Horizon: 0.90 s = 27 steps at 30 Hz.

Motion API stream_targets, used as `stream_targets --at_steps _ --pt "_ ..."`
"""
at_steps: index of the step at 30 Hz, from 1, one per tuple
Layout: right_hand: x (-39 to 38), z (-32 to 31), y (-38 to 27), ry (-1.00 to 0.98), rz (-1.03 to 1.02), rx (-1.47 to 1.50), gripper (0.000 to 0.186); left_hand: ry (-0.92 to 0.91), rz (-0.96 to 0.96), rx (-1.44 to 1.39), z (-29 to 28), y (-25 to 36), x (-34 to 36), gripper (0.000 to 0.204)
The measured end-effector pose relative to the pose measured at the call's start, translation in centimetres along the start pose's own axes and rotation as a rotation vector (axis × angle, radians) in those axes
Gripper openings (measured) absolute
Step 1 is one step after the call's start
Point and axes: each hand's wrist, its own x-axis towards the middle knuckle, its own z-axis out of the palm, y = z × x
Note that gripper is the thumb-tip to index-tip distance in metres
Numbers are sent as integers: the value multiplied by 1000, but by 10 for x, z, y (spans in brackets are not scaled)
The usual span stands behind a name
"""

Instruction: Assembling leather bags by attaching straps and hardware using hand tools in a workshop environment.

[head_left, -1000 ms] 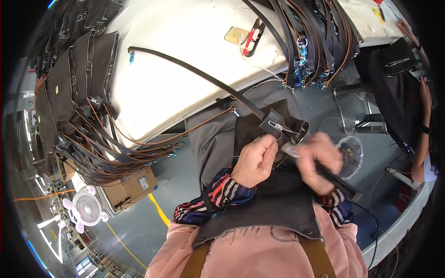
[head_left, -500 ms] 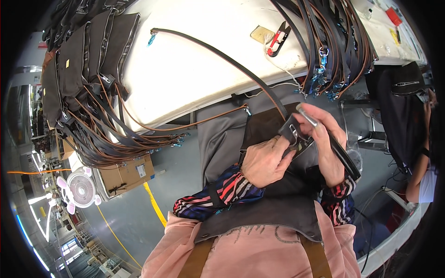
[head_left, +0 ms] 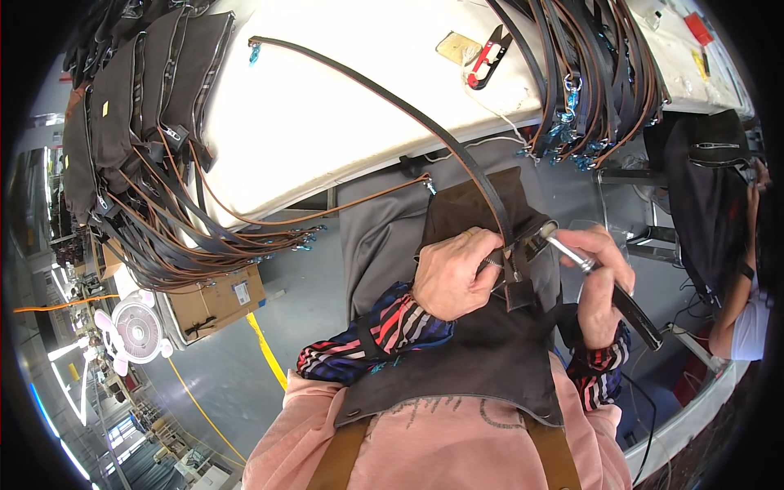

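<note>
Left hand [head_left: 457,273]: fingers curled, pinching the zipped edge of a dark brown cloth bag [head_left: 469,204], held on the near side of the smooth white table [head_left: 302,139]. Right hand [head_left: 603,282]: fingers wrapped round a slim tool [head_left: 639,320], metal shaft, black handle; tip by the bag's opening, contact cannot be told. Flat dark leather strap [head_left: 445,140], brown-edged, arches from table to bag; square tab [head_left: 518,295] right of left hand

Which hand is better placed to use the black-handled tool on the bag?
Probably the right hand: it grips the black-handled tool, metal end near the bag; the left hand holds the bag.
</note>
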Motion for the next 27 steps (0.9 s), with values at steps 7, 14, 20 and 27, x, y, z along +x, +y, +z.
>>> stream_targets --at_steps 7,14,20,27 --pt "7 5 34 171 45 -282 5 74 47 -32 4 0 0 22" --pt "11 20 2 -125 -103 -219 5 72 73 -14 -1 -7 -4 19" --pt "7 10 -4 -35 -279 -301 6 84 37 -92 -2 -5 -5 18" --pt "10 -1 51 113 53 -329 10 31 2 -131 -6 -3 -6 20"
